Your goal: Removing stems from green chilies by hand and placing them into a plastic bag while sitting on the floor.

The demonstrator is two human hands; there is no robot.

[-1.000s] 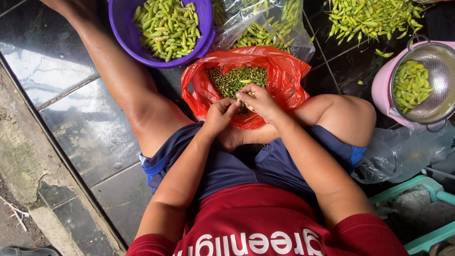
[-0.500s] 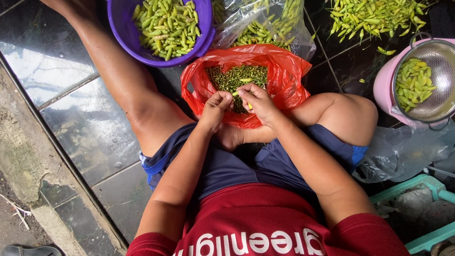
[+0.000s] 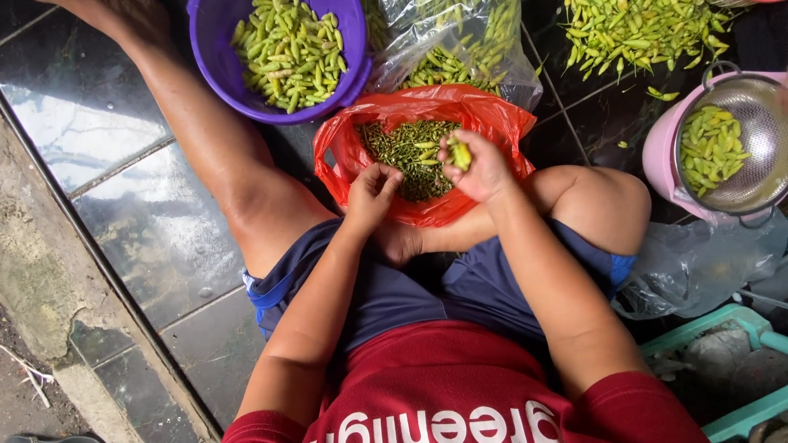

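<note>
Green chilli pod [image 3: 460, 152], small, glossy and yellow-green, is sitting pinched in the fingertips of the right hand [image 3: 480, 171], above the open red plastic bag [image 3: 427, 111] of dark green stems and trimmings. The left hand [image 3: 371, 197] is resting at the bag's near rim with its fingers curled together; whether it is holding anything I cannot tell. Both hands are hovering over the seated person's crossed legs.

As a judgement, the pod is gripped only at its end, so it could slip and be dropping among the trimmings, and the limp bag rim could be folding in under the left hand.

A round purple plastic bowl [image 3: 215, 49] of green pods is standing beyond the bag to the left, a crumpled clear plastic bag [image 3: 460, 33] of pods beside it, and a metal strainer [image 3: 751, 107] in a pink tub at far right.
</note>
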